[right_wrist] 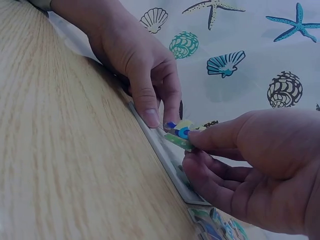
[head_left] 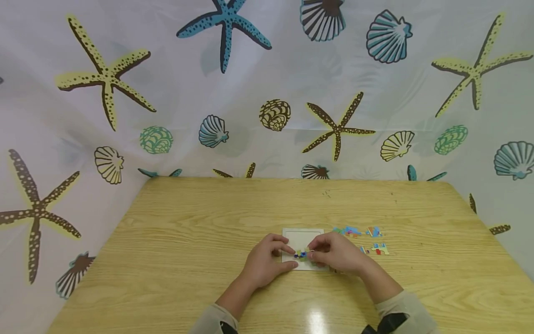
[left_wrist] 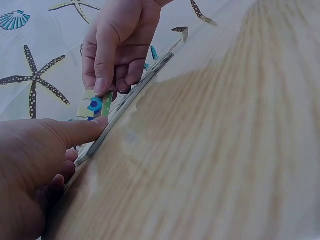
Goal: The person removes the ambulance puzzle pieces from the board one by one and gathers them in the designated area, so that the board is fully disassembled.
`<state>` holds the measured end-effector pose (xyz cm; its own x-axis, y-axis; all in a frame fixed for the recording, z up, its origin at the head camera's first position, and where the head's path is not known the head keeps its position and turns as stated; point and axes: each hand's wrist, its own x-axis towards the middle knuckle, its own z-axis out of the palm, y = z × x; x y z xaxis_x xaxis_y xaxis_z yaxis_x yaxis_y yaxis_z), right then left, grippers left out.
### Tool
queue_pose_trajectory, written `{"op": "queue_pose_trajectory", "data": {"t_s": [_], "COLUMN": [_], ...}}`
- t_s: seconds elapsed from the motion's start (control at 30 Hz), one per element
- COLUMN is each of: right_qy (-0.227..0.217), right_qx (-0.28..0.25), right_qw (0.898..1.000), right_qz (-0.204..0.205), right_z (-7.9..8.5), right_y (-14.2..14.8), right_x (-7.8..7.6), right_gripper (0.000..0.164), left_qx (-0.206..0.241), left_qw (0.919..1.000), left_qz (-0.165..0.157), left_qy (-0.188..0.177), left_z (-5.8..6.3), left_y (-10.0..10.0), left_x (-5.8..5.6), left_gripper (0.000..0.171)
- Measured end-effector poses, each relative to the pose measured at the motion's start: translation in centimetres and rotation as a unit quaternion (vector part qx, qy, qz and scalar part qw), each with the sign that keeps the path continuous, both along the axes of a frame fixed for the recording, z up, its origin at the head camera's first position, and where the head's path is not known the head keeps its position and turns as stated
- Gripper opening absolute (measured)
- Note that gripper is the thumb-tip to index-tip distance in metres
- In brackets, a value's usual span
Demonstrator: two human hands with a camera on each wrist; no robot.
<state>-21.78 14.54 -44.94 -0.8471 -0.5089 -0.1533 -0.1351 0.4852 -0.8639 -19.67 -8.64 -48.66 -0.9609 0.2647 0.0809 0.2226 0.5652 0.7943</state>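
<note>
My right hand (head_left: 340, 253) pinches a small jigsaw puzzle piece (right_wrist: 181, 134) between thumb and fingers; it is yellow and green with a blue ring. The piece is held tilted just above a white puzzle board (head_left: 301, 235) with a raised border. At the board's left side is my left hand (head_left: 260, 264), its thumb by the near edge and its index finger close to the piece's left end. In the left wrist view the left thumb (left_wrist: 90, 129) overlaps the lower end of the piece; whether it touches cannot be told. The right hand hides part of the board.
Several colourful puzzle pieces (head_left: 378, 249) lie on the wooden table (head_left: 187, 222) just right of the board, some partly behind the right hand. A white cloth (head_left: 250, 83) with starfish and shells hangs around the table's back and sides.
</note>
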Motion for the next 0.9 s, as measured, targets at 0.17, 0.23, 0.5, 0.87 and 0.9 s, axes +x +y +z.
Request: {"op": "queue_pose_trajectory", "data": {"t_s": [0.17,0.23,0.5,0.87,0.9], "right_qy": [-0.019,-0.028,-0.050,-0.055,-0.055], "right_qx": [-0.025,-0.033,-0.041,-0.056,-0.058], "right_qw": [1.000,0.999,0.998,0.997,0.997], "right_qz": [0.002,0.004,-0.008,-0.016,-0.013], "right_z": [0.4,0.5,0.4,0.2,0.3], "right_y": [0.1,0.2,1.1,2.8,3.0], "right_x": [0.0,0.0,0.2,0.5,0.5], "right_gripper": [0.023,0.025,0.030,0.031,0.032], "left_qx": [-0.001,-0.002,-0.009,-0.009,-0.009], "left_qw": [1.0000,1.0000,0.9999,0.9999,0.9999], "left_qz": [0.005,0.007,0.006,0.005,0.005], "left_qy": [0.000,0.003,-0.003,0.005,0.005], "left_z": [0.1,0.0,-0.1,-0.2,-0.2], "left_y": [-0.1,-0.1,-0.1,-0.2,-0.2], "left_x": [0.0,0.0,-0.1,-0.1,0.0], "left_gripper": [0.020,0.020,0.018,0.019,0.019]}}
